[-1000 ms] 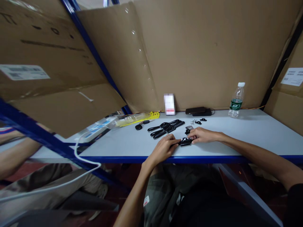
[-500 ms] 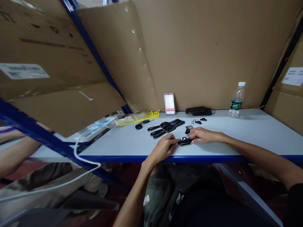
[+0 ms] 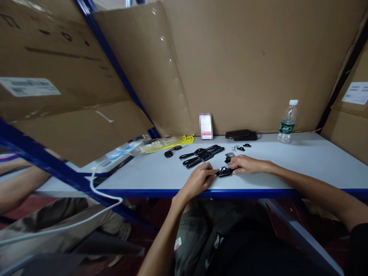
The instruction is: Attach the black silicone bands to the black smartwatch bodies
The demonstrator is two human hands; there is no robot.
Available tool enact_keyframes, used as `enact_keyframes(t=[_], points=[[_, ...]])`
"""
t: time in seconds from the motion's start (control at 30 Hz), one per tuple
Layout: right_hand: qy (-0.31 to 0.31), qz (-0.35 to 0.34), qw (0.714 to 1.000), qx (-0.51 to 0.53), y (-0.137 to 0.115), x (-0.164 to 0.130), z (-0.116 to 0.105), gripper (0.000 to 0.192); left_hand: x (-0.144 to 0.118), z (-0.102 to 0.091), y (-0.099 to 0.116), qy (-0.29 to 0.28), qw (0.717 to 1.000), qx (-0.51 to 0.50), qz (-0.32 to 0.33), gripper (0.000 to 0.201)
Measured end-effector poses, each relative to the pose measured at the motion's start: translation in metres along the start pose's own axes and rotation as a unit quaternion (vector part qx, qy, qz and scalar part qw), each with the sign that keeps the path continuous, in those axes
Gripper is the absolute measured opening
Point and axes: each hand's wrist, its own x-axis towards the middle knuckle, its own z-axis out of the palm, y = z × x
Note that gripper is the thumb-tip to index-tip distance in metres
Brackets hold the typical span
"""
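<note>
Near the front of the table lies a black spokeshave (image 3: pixel 225 172), with a handle to each side. My left hand (image 3: pixel 202 177) is closed round its left handle. On the other side, my right hand (image 3: pixel 244 165) grips the right end, its fingertips partly hiding that handle. A flat grey blade (image 3: pixel 230 154) and a small black cap piece (image 3: pixel 227 160) lie just beyond my right fingers. Several more black spokeshave bodies (image 3: pixel 205 154) rest in a group behind my left hand. Small silver screws (image 3: pixel 234 148) and black cap pieces (image 3: pixel 240 148) are farther back.
Two screwdrivers (image 3: pixel 169 153) lie left of the spokeshave group, by a yellow strip (image 3: pixel 172 143). Along the cardboard wall stand a phone (image 3: pixel 206 126), black flat boxes (image 3: pixel 240 135) and a water bottle (image 3: pixel 286 122). A blue post (image 3: pixel 115 69) and white cable (image 3: pixel 105 195) are at left, beside another person.
Both hands stay on the spokeshave, nearly unmoved. The loose parts and tools lie where they were.
</note>
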Motion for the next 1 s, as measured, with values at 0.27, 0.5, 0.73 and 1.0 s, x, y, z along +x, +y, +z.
enact_keyframes(t=[0.27, 0.5, 0.73, 1.0], points=[[0.034, 0.043, 0.998, -0.040, -0.007, 0.000, 0.003, 0.010, 0.000, -0.002, 0.004, 0.001, 1.000, -0.007, -0.011, 0.033], [0.044, 0.049, 0.994, -0.090, -0.014, -0.003, 0.004, 0.015, 0.001, 0.000, 0.001, 0.005, 1.000, -0.009, -0.006, 0.033], [0.047, 0.039, 0.993, -0.105, -0.016, -0.004, 0.003, 0.016, 0.001, 0.000, 0.001, 0.007, 1.000, -0.006, -0.002, 0.032], [0.045, 0.044, 0.992, -0.107, -0.016, -0.003, 0.003, 0.016, 0.001, -0.002, 0.004, 0.000, 1.000, -0.006, -0.007, 0.033]])
